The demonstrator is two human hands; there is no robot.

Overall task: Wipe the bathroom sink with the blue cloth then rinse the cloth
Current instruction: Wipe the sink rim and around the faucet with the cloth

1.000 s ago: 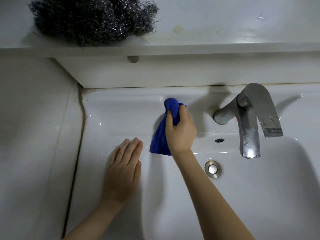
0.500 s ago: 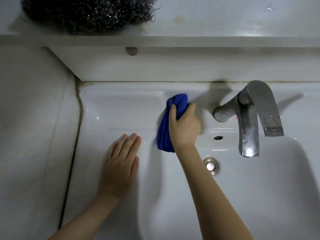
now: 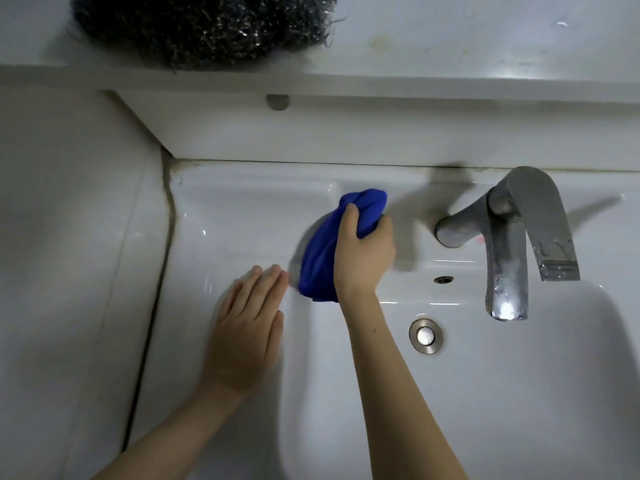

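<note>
The right hand has its fingers curled tight around the bunched blue cloth, pressing it on the sink's far ledge, left of the faucet; the forearm runs back toward the near right. The left hand lies flat, fingers open and together, on the left rim — holding nothing. Since a second ago the cloth has slid rightward toward the faucet. One cloth, one faucet, one drain plug, one steel scourer on the far shelf.

The sink rim bears a flat left hand beside the cloth, left of the tap; above, a shelf holds a scourer.
</note>
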